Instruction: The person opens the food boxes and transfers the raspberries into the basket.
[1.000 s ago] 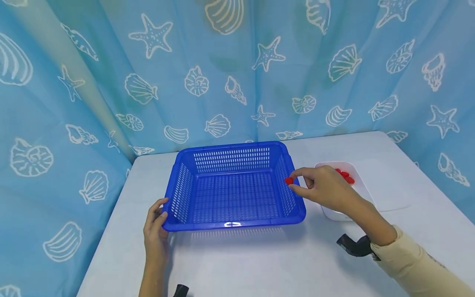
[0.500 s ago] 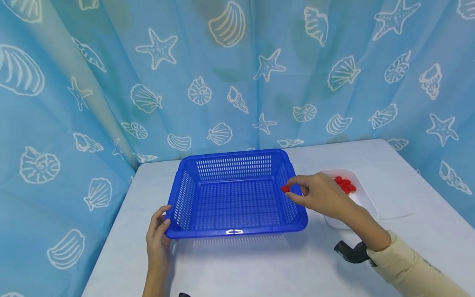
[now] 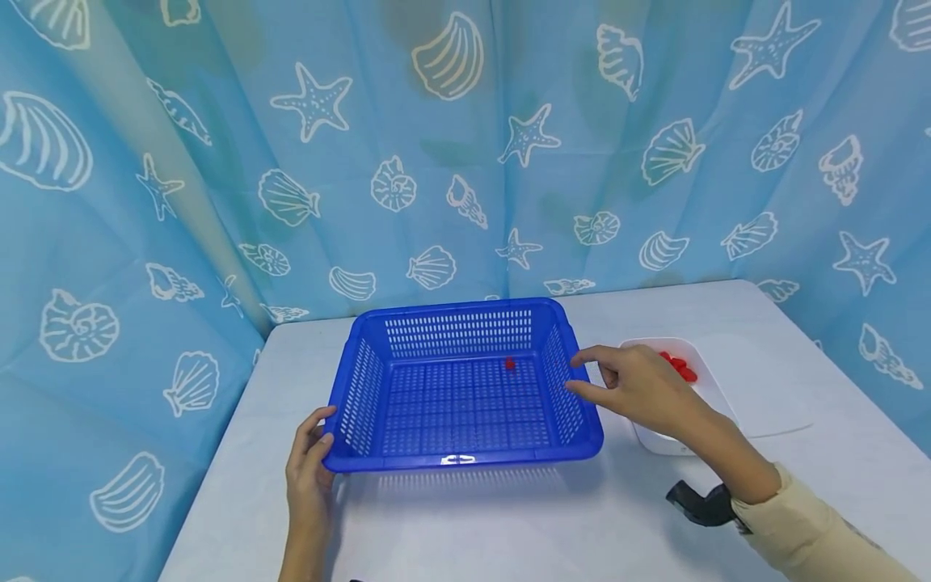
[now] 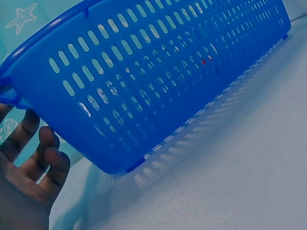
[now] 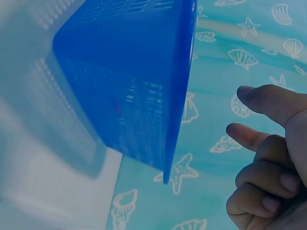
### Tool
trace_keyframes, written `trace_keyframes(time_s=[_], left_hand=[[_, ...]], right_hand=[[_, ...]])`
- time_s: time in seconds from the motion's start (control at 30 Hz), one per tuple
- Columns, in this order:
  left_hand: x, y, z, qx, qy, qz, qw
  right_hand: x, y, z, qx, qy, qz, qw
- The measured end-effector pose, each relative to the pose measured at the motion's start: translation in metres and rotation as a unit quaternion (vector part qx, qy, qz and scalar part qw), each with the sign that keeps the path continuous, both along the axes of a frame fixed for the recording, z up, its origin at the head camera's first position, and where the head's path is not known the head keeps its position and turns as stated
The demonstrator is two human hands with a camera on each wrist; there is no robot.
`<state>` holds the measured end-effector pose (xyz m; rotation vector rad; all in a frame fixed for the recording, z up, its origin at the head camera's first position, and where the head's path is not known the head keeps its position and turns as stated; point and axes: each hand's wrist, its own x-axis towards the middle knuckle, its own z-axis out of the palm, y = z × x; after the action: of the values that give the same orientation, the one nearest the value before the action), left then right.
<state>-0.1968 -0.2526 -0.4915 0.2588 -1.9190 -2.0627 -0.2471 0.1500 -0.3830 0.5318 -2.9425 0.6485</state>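
A blue plastic basket (image 3: pixel 465 463) with slotted walls stands in the middle of the table in the head view. My left hand (image 3: pixel 309 461) holds its left rim near the front corner; the left wrist view shows the fingertips (image 4: pixel 58 160) at the basket's end. One small red piece (image 3: pixel 510 364), its kind too small to tell, lies on the basket floor toward the back right. Over the basket's right rim is my right hand (image 3: pixel 647 390), thumb and index finger apart with nothing between them. In the right wrist view its other fingers (image 5: pixel 266 179) are curled in.
Right of the basket, partly behind my right hand, is a white plastic container (image 3: pixel 718 396) with several red pieces (image 3: pixel 681 369) in it. A blue curtain (image 3: pixel 465 145) with shell prints hangs behind the white table (image 3: pixel 465 533).
The red piece that my right hand pinched has been let go and now lies in the basket. Thumb and index finger have parted. The left hand keeps its place on the rim.
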Motion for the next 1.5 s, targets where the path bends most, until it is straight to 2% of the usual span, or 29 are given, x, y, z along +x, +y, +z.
trace_keyframes(time_s=[0.27,0.47,0.67,0.93,1.1,1.3,1.5], left_hand=[[0.0,0.002,0.0,0.009,0.006,-0.007,0.9999],[0.001,0.001,0.002,0.014,0.0,0.0,0.9999],[0.001,0.001,0.001,0.005,-0.006,0.002,1.0],[0.001,0.001,0.002,0.011,-0.004,-0.001,0.9999],[0.001,0.001,0.002,0.015,0.008,-0.006,0.9998],[0.0,0.001,0.002,0.006,0.004,-0.003,1.0],[0.001,0.001,0.002,0.015,0.007,-0.006,0.9998]], right_hand=[[-0.002,0.029,-0.003,0.004,0.034,-0.022,0.9992],[-0.009,0.049,-0.006,0.002,0.005,-0.047,0.9989],[-0.019,0.07,-0.019,0.025,-0.023,-0.08,0.9962],[-0.029,0.092,-0.034,0.048,-0.036,-0.106,0.9926],[-0.034,0.102,-0.046,0.067,-0.031,-0.116,0.9905],[-0.04,0.108,-0.06,0.108,-0.013,-0.121,0.9868],[-0.041,0.108,-0.069,0.114,-0.012,-0.125,0.9854]])
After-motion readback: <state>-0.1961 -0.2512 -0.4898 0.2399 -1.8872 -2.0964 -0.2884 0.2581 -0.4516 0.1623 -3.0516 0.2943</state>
